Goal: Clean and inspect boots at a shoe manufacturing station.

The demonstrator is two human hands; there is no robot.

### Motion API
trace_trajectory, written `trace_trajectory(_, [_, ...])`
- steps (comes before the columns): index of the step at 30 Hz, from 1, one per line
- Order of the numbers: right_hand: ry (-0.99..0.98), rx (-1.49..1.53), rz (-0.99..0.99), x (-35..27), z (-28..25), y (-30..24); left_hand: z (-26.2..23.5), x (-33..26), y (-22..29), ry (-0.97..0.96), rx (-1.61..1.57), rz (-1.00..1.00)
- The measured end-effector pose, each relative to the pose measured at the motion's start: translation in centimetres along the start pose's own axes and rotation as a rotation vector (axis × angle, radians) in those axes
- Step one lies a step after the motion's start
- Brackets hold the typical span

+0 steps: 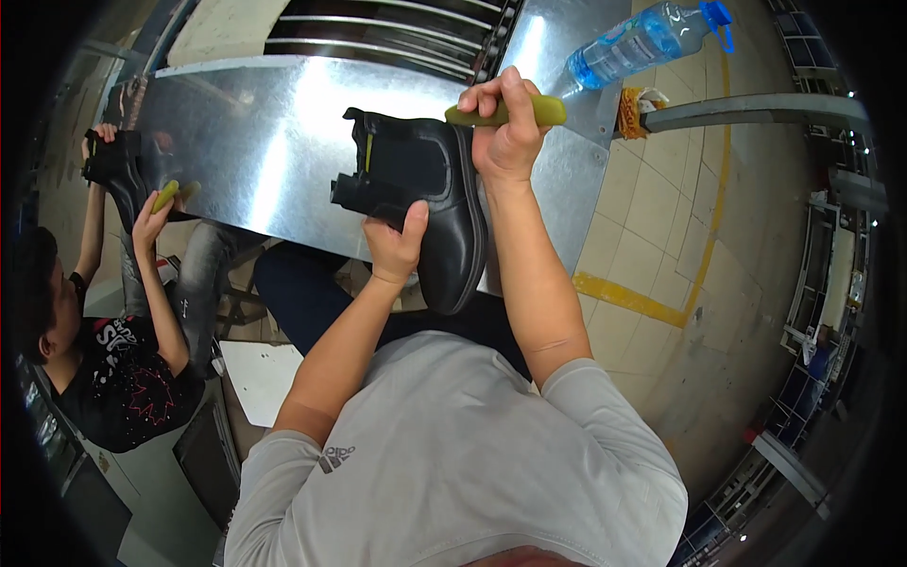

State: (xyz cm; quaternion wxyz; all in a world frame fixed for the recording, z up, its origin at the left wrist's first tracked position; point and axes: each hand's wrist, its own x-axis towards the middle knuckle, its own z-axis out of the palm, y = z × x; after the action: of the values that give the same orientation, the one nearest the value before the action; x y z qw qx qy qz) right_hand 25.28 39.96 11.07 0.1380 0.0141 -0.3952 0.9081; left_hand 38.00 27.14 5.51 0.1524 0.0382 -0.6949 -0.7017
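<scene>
Head view, looking down over the person's grey shirt; left hand clamped on the black leather ankle boot with elastic side panel, thumb pressed on the upper, fingers hidden behind it; boot held in the air over the near edge of the shiny sheet-metal work table, toe pointing down toward the person's lap, heel and shaft opening up and to the left; right hand closed in a fist round an olive-green, rod-shaped tool, held roughly level just above the boot's back edge; the working tip of the tool is hidden by the hand, so contact with the boot cannot be told; the two hands are apart, one at either end of the boot; clear plastic water bottle with blue cap lies tilted at the far right corner of the table, well apart from the hands; at far left a co-worker in a black printed shirt holds a second black boot and a similar green tool; tiled floor with yellow line to the right
</scene>
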Motion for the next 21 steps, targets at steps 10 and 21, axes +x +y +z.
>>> trace_trajectory(10, [-0.192,-0.112,-0.094,-6.4,-1.9,-3.9,0.2,0.1,-0.1,0.053,-0.008,-0.029])
trace_trajectory(21, [-0.212,-0.059,-0.009,-7.1,-1.9,-5.1,0.2,0.4,0.9,-0.001,-0.025,-0.034])
